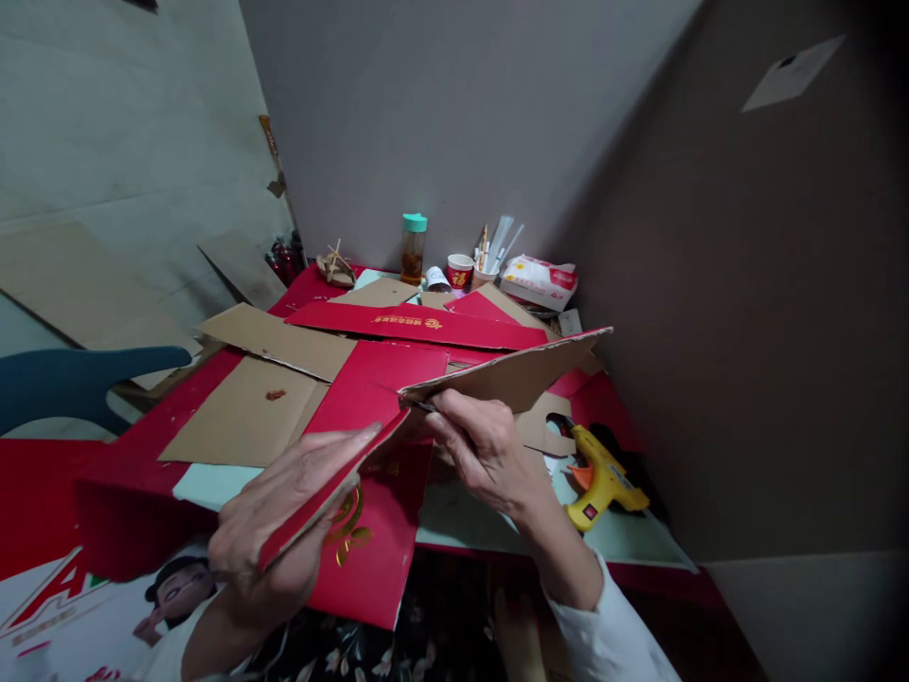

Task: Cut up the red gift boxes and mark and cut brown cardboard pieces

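My left hand is wrapped round a red-faced cardboard panel, with fingers on both sides of it. The panel stands on edge, tilted above the table. Its far end meets a second raised cardboard flap, brown side toward me; whether they are one folded sheet I cannot tell. At that junction my right hand pinches a thin dark tool, mostly hidden by the fingers, its tip at the cardboard edge. Beneath lies a large red cardboard sheet with gold print.
A yellow glue gun lies right of my right hand. Cardboard pieces and a long red strip cover the table. Behind stand a bottle, a red paper cup and a tissue pack. A blue chair is at left.
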`<state>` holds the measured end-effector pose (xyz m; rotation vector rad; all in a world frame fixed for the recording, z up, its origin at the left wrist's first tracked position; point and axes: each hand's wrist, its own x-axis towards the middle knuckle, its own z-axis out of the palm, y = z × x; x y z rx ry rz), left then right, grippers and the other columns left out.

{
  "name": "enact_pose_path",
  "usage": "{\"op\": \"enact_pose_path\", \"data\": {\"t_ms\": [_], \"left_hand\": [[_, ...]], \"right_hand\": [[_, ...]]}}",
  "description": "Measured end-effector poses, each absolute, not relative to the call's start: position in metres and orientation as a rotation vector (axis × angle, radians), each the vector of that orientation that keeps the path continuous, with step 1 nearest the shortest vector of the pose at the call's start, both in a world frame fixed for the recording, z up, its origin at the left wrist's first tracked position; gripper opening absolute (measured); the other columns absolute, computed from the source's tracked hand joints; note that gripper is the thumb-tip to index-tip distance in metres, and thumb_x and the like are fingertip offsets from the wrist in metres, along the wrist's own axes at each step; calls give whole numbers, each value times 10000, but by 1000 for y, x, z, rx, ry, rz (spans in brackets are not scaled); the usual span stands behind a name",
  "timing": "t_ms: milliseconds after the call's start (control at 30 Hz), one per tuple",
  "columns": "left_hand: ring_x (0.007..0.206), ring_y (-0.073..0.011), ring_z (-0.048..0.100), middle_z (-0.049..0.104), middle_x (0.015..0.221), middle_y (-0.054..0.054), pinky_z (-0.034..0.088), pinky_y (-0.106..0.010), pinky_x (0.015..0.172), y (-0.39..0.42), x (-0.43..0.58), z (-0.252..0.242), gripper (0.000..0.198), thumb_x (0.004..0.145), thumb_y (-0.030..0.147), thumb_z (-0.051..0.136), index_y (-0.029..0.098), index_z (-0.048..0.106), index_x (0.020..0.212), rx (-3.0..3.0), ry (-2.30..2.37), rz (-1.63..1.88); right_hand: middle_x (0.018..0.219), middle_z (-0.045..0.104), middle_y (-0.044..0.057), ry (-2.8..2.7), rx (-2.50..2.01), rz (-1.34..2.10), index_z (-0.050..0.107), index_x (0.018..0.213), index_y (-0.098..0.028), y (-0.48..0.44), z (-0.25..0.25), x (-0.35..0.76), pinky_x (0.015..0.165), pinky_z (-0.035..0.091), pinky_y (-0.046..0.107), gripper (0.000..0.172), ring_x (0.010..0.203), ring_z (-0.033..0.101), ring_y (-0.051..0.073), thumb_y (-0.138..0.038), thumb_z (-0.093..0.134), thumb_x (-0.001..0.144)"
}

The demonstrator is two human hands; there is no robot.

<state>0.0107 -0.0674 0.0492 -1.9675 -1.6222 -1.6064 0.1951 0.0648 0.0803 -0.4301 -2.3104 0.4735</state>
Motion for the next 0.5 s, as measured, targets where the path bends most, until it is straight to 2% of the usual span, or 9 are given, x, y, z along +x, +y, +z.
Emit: {"op": "enact_pose_path", "data": {"t_ms": [133, 300, 400, 500], "left_hand": [[947, -198, 723, 750, 1036, -32, 611, -313, 856, -62, 16, 61, 344, 896, 39, 563, 227, 702, 1148, -1955, -1565, -1641], [924, -207, 735, 767, 1016, -16, 611, -326, 852, -57, 25, 62, 313, 875, -1, 584, 226, 723, 1040, -1800, -1503, -1607], [862, -186, 726, 753, 951, 10, 595, -298, 832, -59, 30, 58, 289, 845, -3, 639, 219, 729, 1007, -1701, -1536, -1656], [845, -172, 713, 742, 926, 15, 586, -271, 798, -64, 34, 57, 257, 862, 22, 641, 210, 723, 1016, -1714, -1594, -1678]], "right_hand": [[690, 552, -19, -2388, -528, 408, 504, 808, -216, 64, 72, 192, 595, 304, 246, 268, 606, 495, 123, -270, 383, 1041], [766, 646, 27, -2537, -989, 246, 527, 884, -203, 30, 85, 185, 565, 244, 297, 173, 609, 551, 153, -86, 407, 929], [813, 683, 42, -2612, -1226, 270, 528, 952, -197, 11, 90, 184, 563, 224, 325, 248, 642, 609, 183, -1, 439, 826], [840, 703, 46, -2640, -1323, 319, 514, 982, -201, 1, 91, 185, 569, 227, 338, 291, 659, 641, 202, 13, 450, 796]]}}
